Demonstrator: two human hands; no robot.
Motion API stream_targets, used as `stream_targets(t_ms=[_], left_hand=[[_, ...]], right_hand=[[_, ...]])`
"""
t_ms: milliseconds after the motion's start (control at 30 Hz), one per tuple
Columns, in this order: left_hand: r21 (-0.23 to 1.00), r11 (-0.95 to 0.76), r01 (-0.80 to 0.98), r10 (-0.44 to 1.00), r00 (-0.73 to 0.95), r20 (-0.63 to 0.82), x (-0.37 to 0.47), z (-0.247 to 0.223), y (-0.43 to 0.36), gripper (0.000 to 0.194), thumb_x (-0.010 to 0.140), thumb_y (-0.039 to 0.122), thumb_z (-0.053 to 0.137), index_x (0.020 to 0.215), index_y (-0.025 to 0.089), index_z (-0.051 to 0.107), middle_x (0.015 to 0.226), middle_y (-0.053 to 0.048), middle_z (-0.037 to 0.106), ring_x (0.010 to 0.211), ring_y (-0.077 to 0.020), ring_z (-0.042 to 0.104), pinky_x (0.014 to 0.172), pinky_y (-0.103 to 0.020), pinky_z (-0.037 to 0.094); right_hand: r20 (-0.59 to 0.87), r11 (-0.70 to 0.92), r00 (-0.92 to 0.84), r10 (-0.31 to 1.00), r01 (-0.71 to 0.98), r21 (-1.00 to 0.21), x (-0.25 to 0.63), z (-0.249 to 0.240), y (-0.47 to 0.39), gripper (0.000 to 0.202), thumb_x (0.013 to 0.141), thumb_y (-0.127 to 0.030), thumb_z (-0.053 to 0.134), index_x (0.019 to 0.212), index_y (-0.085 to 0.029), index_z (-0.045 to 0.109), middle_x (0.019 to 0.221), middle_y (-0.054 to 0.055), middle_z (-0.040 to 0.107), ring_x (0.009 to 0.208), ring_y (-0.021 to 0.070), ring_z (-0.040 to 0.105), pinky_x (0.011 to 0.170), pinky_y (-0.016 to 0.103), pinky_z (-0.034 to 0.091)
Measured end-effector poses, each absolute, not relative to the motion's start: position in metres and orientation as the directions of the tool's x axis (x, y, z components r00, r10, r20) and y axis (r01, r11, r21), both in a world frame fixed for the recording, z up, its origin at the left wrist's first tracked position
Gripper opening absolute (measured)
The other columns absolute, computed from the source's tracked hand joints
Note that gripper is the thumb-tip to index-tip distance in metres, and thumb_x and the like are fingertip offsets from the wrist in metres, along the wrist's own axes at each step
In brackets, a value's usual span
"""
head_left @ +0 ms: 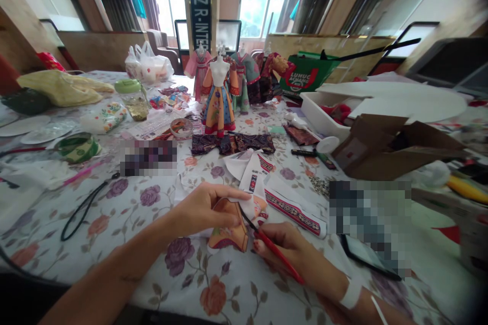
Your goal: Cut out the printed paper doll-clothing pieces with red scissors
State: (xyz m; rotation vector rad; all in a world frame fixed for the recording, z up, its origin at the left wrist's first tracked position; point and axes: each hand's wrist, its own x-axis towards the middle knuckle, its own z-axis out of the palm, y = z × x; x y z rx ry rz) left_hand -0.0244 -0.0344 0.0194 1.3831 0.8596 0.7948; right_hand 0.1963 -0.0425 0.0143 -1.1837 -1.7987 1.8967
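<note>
My left hand (213, 205) is closed on a piece of orange printed fabric (229, 233) with a dark red border, thumb on top. White fabric (248, 207) joins the orange piece at its right edge. In my right hand (284, 246) are red-handled scissors (280, 256), with the dark blade lying along the boundary of orange and white. How far the blades are apart cannot be made out. Just beyond my hands lie a white cut piece with a patterned band (293, 212) and another white piece with red trim (263, 163).
Small dressed mannequins, one in an orange dress (219, 104), stand behind folded dark patterned cloth (249, 143). Right are a cardboard box (366, 147), a white tub (320, 111) and a phone-like dark device (371, 259). Left are tape rolls (78, 147) and a lidded jar (135, 104).
</note>
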Motion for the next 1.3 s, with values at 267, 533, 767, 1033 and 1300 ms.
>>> stream_targets(t_ms=[267,533,767,1033,1300], left_hand=[[0.975,0.206,-0.087,0.879,0.455,-0.145,-0.026,0.026,-0.032,0.051,0.065,0.022,0.077,0.114,0.017,0.065,0.065,0.001,0.062,0.059,-0.0095,0.056,0.057,-0.021,0.042],[0.866,0.351,-0.356,0.9,0.384,-0.207,-0.031,0.034,-0.024,0.047,0.062,0.014,0.076,0.109,0.016,0.068,0.07,-0.001,0.068,0.059,-0.0095,0.06,0.06,-0.019,0.045],[0.935,0.272,-0.226,0.912,0.372,-0.175,-0.036,0.028,-0.018,0.058,0.067,0.017,0.075,0.123,0.019,0.058,0.082,-0.002,0.067,0.071,-0.0113,0.06,0.066,-0.019,0.045],[0.993,0.111,0.027,0.738,0.667,-0.1,-0.018,0.025,-0.035,0.071,0.069,0.016,0.073,0.135,0.029,0.046,0.081,-0.001,0.062,0.049,-0.0053,0.049,0.044,-0.016,0.036],[0.989,0.146,0.009,0.749,0.653,-0.116,-0.02,0.023,-0.034,0.084,0.065,0.012,0.075,0.138,0.033,0.038,0.115,-0.007,0.056,0.078,-0.0124,0.059,0.059,-0.018,0.048]], right_hand=[[-0.389,-0.247,-0.629,0.673,0.306,-0.92,0.196,0.014,-0.042,0.048,0.072,-0.056,0.065,0.056,-0.017,0.042,0.045,-0.006,0.04,0.04,0.0046,0.029,0.039,0.02,0.018],[-0.365,-0.282,-0.629,0.687,0.233,-0.931,0.195,0.011,-0.039,0.05,0.078,-0.058,0.058,0.054,-0.018,0.041,0.041,-0.007,0.038,0.038,0.0058,0.034,0.042,0.021,0.026],[-0.37,-0.256,-0.79,0.49,0.275,-0.927,0.214,0.016,-0.032,0.048,0.066,-0.058,0.069,0.054,-0.016,0.048,0.043,-0.006,0.044,0.036,0.0047,0.035,0.035,0.018,0.022],[0.102,0.15,-0.413,0.905,0.085,-0.985,0.203,0.025,-0.029,0.041,0.066,-0.037,0.076,0.098,-0.021,0.055,0.108,0.009,0.061,0.094,0.022,0.057,0.08,0.034,0.048],[0.03,0.13,-0.414,0.91,0.215,-0.968,0.197,0.012,-0.027,0.027,0.071,-0.035,0.069,0.069,-0.019,0.048,0.065,-0.004,0.047,0.059,0.011,0.043,0.056,0.025,0.039]])
